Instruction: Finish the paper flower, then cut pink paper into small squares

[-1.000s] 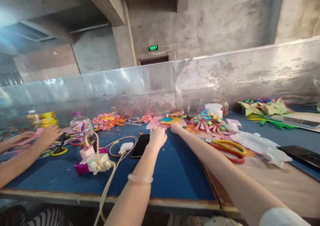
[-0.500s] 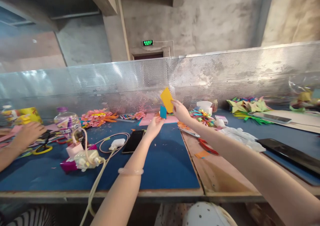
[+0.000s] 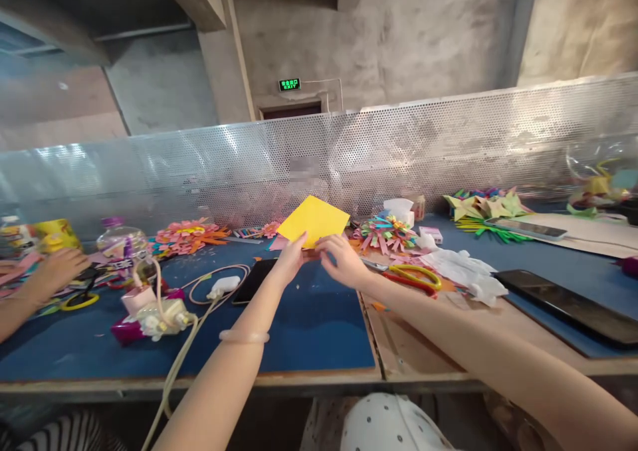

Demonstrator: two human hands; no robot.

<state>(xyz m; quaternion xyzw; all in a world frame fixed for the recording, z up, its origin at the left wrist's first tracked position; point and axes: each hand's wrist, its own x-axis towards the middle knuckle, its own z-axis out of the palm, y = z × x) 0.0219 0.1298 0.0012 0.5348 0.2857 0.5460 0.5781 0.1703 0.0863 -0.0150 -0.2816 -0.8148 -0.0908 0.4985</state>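
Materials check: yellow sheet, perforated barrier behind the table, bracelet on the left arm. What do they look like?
Yellow sheet: probably paper, matte; thin, crisp straight edges, no glints.
Perforated barrier: likely sheet metal, shiny; bright uneven reflections around regular holes.
Bracelet: smooth, pale, rigid-looking ring; stone, glass or plastic, can't tell which.

Green exit sign [image 3: 290, 84] lit on concrete wall [image 3: 423, 46]; perforated metal screen [image 3: 214, 179] behind table [image 3: 319, 345]; purple-capped bottle [image 3: 118, 242] left, pink charger [image 3: 137, 302] near it; pale cables [image 3: 175, 361] over front edge; large black phone [image 3: 568, 305] flat, right, near crumpled white sheet [image 3: 463, 271].
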